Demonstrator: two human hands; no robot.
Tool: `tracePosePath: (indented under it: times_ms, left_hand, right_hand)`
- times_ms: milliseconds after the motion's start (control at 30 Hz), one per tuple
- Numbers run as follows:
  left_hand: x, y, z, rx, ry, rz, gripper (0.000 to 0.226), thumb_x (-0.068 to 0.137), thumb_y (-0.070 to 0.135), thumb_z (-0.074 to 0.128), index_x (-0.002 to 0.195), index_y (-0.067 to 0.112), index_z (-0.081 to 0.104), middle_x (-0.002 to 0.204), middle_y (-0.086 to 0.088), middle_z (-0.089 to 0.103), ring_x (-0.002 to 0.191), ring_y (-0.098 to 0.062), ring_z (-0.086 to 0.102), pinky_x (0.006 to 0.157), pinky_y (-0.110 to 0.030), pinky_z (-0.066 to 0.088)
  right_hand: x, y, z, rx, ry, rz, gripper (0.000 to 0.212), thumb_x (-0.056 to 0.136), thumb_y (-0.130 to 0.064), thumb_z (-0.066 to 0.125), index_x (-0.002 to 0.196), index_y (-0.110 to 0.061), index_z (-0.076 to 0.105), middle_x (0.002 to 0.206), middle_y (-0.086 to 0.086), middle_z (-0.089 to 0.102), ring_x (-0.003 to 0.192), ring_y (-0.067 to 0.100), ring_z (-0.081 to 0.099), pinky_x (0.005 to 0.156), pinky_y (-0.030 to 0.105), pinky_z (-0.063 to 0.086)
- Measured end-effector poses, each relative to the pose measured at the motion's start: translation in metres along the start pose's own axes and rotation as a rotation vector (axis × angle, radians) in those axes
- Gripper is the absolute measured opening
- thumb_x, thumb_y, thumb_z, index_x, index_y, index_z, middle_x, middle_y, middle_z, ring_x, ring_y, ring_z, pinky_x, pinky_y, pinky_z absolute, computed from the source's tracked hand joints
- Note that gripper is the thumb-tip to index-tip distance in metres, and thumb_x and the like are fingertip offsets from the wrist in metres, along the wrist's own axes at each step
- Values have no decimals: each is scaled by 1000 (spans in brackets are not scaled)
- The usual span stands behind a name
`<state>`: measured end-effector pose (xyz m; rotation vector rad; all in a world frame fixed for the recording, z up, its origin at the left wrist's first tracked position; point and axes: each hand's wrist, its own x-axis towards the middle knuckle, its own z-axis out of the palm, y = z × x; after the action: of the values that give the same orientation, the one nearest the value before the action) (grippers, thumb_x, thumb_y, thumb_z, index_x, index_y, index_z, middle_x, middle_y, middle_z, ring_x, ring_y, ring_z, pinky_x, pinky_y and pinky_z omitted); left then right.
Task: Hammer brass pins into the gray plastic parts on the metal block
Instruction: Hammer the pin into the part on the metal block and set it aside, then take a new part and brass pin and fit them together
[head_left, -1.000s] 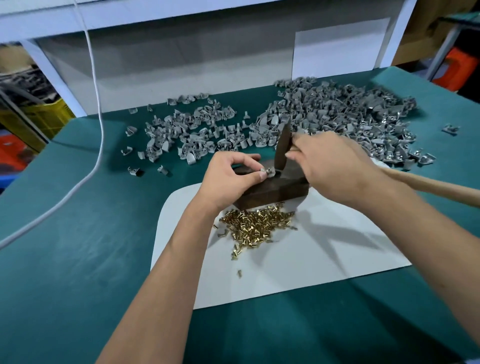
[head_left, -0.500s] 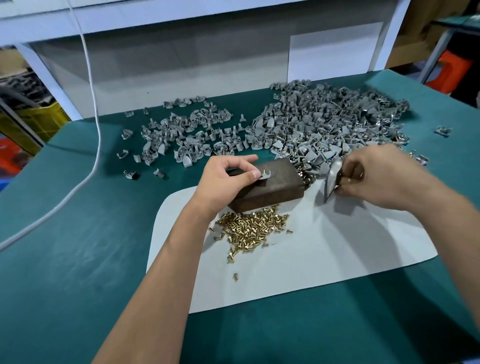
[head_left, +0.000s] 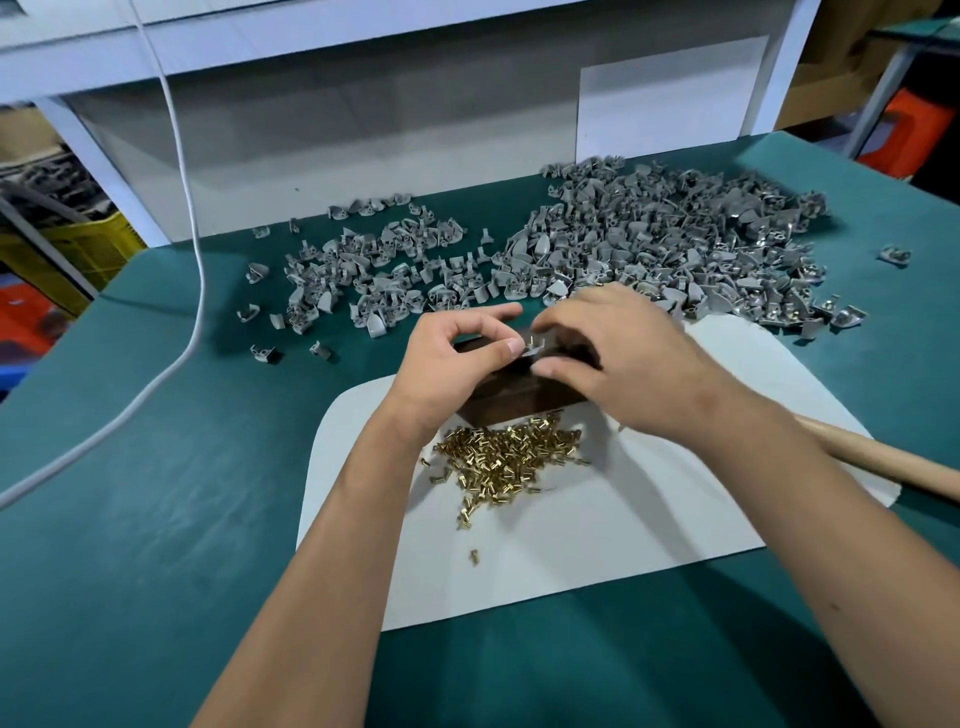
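A: Where's the metal block (head_left: 524, 402)?

B: On the white sheet (head_left: 571, 545), at its far side, mostly covered by both hands. Only the dark front face shows.

A: Part?

B: One gray plastic part (head_left: 531, 347) sits on top of the block. Left hand (head_left: 457, 364) has its thumb tip pressed against the part's left side, other fingers curled above the block. Can't tell whether a finger closes on it from the far side.

A: Right hand?

B: Right hand (head_left: 618, 358) is over the block's right half, fingers curled down toward the part. Fingertips blurred; can't tell what they grip, if anything.

A: Pins?

B: Brass pins (head_left: 506, 457) in a loose heap just in front of the block, on the sheet, a few strays nearer the person.

A: Stock?

B: Pile of gray parts (head_left: 649, 244) beyond the block on the green table (head_left: 130, 493). Wooden handle (head_left: 883, 460) lies right of the block, running under the right forearm.
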<state>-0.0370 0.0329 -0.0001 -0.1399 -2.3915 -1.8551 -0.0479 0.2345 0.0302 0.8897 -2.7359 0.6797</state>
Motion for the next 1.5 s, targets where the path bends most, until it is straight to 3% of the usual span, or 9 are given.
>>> tracePosePath:
  times_ms: [133, 267, 367, 533, 700, 833, 1033, 1233, 1500]
  left_hand:
    - [4, -4, -4, -4, 105, 24, 16, 88, 13, 76, 75, 21, 80, 125, 3, 73, 112, -8, 69, 100, -46, 56]
    - [10, -21, -36, 380, 719, -20, 8, 90, 20, 74, 85, 17, 80, 108, 1, 77, 101, -18, 71, 102, -30, 49]
    - [6, -39, -71, 642, 927, -201, 19, 89, 24, 64, 103, 24, 78, 113, 1, 74, 119, -30, 57, 90, -12, 23]
    - [4, -53, -85, 730, 793, -283, 30, 88, 15, 60, 113, 18, 76, 121, -8, 71, 122, -34, 53, 106, -31, 38]
    - [8, -53, -77, 629, 688, -235, 19, 82, 2, 71, 90, 18, 77, 87, 4, 71, 89, -20, 67, 79, -25, 49]
    - [8, -53, -71, 636, 688, -182, 31, 76, -7, 63, 85, 21, 76, 75, 13, 67, 80, -13, 67, 72, -20, 47]
    - [10, -52, -65, 578, 650, -53, 34, 78, -5, 67, 97, 23, 74, 85, 8, 68, 82, -21, 69, 74, -34, 58]
    - [9, -54, -56, 685, 545, 35, 36, 84, -9, 53, 97, 10, 81, 92, -5, 77, 74, -23, 68, 58, -9, 43]
    - [9, -48, -58, 720, 591, -16, 14, 86, -1, 67, 92, 5, 79, 85, -9, 75, 83, -28, 71, 79, -38, 59]
  right_hand:
    - [7, 4, 15, 67, 103, -89, 22, 96, -37, 65, 108, -20, 74, 98, -4, 63, 98, 18, 55, 89, 43, 48]
    - [4, 22, 22, 74, 288, 21, 35, 95, -49, 61, 91, -17, 74, 84, -5, 64, 81, 14, 57, 78, 33, 50]
    - [3, 34, 23, 47, 361, 103, 38, 94, -52, 63, 80, -17, 71, 74, -4, 63, 71, 16, 57, 69, 30, 45]
    - [8, 44, 24, 30, 435, 316, 48, 85, -65, 69, 69, -18, 69, 62, -2, 64, 61, 19, 60, 63, 32, 49]
    - [3, 34, 21, 50, 504, 214, 40, 88, -56, 70, 77, -18, 70, 69, -3, 64, 65, 17, 59, 65, 29, 46]
    - [-11, -9, 27, 227, 165, -219, 23, 90, -42, 74, 85, -21, 68, 79, -16, 59, 73, -4, 55, 69, 10, 44]
    - [-24, -50, 39, 251, -438, -411, 24, 76, -52, 83, 87, -34, 72, 78, -19, 65, 77, 0, 61, 64, 22, 48]
    - [-25, -54, 40, 250, -541, -444, 18, 77, -47, 84, 88, -39, 72, 80, -16, 64, 82, 4, 60, 64, 30, 48]
    - [-26, -54, 39, 237, -484, -399, 9, 88, -32, 78, 87, -29, 69, 87, -17, 62, 84, 2, 58, 72, 30, 50]
